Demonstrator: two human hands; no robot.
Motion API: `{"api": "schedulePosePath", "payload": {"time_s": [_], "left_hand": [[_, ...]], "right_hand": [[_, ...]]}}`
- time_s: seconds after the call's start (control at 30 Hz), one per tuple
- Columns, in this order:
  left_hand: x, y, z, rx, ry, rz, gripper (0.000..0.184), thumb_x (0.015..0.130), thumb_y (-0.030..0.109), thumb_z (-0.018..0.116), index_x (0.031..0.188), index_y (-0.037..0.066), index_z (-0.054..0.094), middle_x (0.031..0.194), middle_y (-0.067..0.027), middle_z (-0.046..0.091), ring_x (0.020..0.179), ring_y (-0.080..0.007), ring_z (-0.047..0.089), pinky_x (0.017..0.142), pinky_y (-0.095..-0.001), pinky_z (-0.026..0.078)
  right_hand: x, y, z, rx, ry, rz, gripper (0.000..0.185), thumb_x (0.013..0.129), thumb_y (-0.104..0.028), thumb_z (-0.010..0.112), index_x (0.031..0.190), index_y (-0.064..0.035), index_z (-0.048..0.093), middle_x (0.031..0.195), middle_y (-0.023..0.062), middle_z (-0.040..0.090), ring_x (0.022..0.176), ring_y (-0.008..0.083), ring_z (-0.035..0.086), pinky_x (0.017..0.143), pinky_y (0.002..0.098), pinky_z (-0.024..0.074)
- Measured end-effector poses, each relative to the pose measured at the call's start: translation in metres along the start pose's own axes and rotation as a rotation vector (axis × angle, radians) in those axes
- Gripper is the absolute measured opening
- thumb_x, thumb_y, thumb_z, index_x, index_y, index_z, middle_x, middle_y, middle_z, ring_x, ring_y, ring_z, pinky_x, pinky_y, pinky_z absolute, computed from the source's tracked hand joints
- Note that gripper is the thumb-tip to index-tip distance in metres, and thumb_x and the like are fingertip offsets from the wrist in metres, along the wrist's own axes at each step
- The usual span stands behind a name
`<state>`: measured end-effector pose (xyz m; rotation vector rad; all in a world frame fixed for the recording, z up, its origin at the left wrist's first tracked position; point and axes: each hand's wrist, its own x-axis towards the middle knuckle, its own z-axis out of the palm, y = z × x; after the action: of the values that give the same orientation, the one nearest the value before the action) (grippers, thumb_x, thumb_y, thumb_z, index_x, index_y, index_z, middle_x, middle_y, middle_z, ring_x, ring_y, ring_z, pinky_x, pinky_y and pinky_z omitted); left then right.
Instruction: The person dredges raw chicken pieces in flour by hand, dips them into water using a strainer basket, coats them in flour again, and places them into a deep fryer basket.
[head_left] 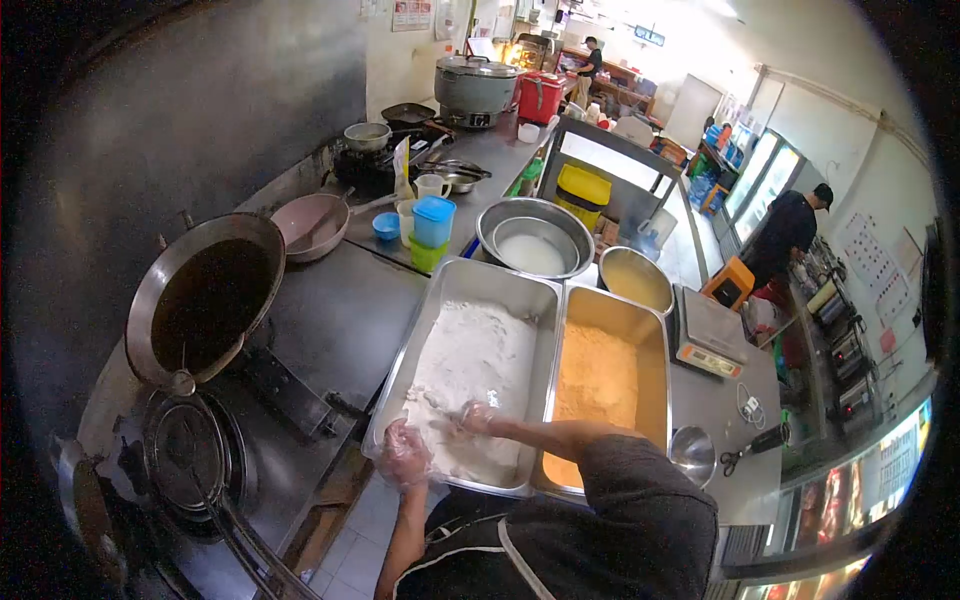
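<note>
we see through one head-worn camera, set above the near side of the steel tray of white powder (480, 285), facing forward and down across it; our wide, tilted view runs past it to the lidded cooker (472, 92) well beyond.

a wok (148, 308) and probable fridge (772, 190) suggest commercial kitchen.
</note>
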<state>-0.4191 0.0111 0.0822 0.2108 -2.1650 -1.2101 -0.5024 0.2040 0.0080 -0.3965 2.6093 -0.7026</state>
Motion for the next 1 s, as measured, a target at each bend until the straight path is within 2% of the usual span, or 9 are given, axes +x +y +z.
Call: {"api": "schedulePosePath", "payload": {"time_s": [0.07,0.17,0.23,0.37,0.5,0.6,0.8,0.87,1.0], "left_hand": [[-0.003,-0.01,0.004,-0.031,-0.027,-0.018,0.017,0.079,0.012,0.054,0.095,0.01,0.06,0.086,-0.0113,0.065,0.073,-0.0294,0.064,0.062,-0.0393,0.05],[-0.001,0.004,-0.003,0.055,-0.047,-0.058,0.016,0.08,0.013,0.054,0.094,0.009,0.06,0.086,-0.0107,0.065,0.073,-0.0281,0.064,0.063,-0.0386,0.05],[0.002,0.008,-0.003,-0.015,-0.045,-0.04,0.015,0.082,0.013,0.054,0.094,0.006,0.06,0.086,-0.011,0.063,0.075,-0.0263,0.062,0.067,-0.0359,0.049],[0.003,0.015,-0.005,-0.156,-0.047,-0.009,0.017,0.084,0.017,0.054,0.095,0.004,0.059,0.084,-0.0111,0.061,0.076,-0.025,0.06,0.069,-0.0338,0.048],[-0.013,-0.022,0.01,0.023,-0.15,-0.095,0.018,0.084,0.017,0.052,0.095,0.005,0.059,0.083,-0.011,0.062,0.076,-0.0247,0.06,0.068,-0.0352,0.048],[-0.005,-0.005,-0.001,-0.047,-0.192,-0.11,0.017,0.088,0.016,0.049,0.097,0.004,0.057,0.081,-0.0101,0.062,0.077,-0.0248,0.062,0.071,-0.036,0.049],[0.015,0.014,-0.015,0.051,0.018,0.071,0.012,0.081,0.019,0.06,0.091,0.013,0.059,0.077,-0.0097,0.066,0.061,-0.0287,0.064,0.054,-0.0356,0.051],[0.011,0.014,-0.014,0.091,0.018,0.056,0.012,0.081,0.019,0.06,0.091,0.013,0.058,0.075,-0.0091,0.066,0.06,-0.0286,0.064,0.054,-0.0362,0.051],[0.003,0.002,-0.009,0.167,-0.093,0.01,0.013,0.081,0.018,0.06,0.092,0.012,0.059,0.074,-0.0095,0.065,0.06,-0.0277,0.064,0.054,-0.0366,0.051]], "right_hand": [[0.001,-0.008,-0.007,0.106,0.031,0.131,0.043,0.079,-0.046,0.056,0.071,-0.0045,0.066,0.061,0.0164,0.062,0.051,0.024,0.055,0.054,0.0413,0.0446],[-0.021,-0.06,-0.05,0.075,-0.245,0.099,0.046,0.077,-0.046,0.059,0.104,-0.0095,0.064,0.101,0.0228,0.063,0.087,0.0302,0.062,0.072,0.0449,0.0482],[-0.02,-0.076,-0.033,-0.553,-0.103,-0.212,0.073,0.075,-0.046,0.061,0.138,-0.0204,0.034,0.146,0.0187,0.024,0.129,0.041,0.031,0.096,0.0594,0.0326],[-0.009,-0.099,-0.007,-0.493,-0.175,0.039,0.074,0.082,-0.029,0.057,0.143,-0.0316,0.017,0.152,0.0091,0.001,0.136,0.0436,0.006,0.102,0.0655,0.017],[-0.016,-0.098,-0.01,-0.589,-0.231,-0.021,0.063,0.086,-0.028,0.049,0.142,-0.0318,0.02,0.151,0.0106,0.01,0.136,0.0434,0.009,0.103,0.0649,0.0171],[0.029,-0.025,0.067,-0.353,0.355,-0.173,0.048,0.091,-0.034,0.041,0.136,-0.02,0.035,0.141,0.0155,0.03,0.128,0.038,0.028,0.1,0.0569,0.0274],[0.106,0.042,0.052,-0.341,0.072,-0.202,0.039,0.085,-0.014,0.054,0.124,-0.0129,0.051,0.114,0.0042,0.061,0.096,0.0211,0.06,0.094,0.0345,0.0413],[0.107,0.077,0.044,-0.326,0.165,-0.646,0.037,0.084,-0.025,0.06,0.117,-0.0075,0.059,0.113,0.0125,0.06,0.1,0.016,0.055,0.089,0.0295,0.0433],[0.037,-0.002,-0.065,0.796,-0.23,-0.248,0.039,0.084,-0.023,0.062,0.119,-0.007,0.057,0.108,0.0033,0.061,0.096,0.0145,0.055,0.087,0.0297,0.0446]]}}
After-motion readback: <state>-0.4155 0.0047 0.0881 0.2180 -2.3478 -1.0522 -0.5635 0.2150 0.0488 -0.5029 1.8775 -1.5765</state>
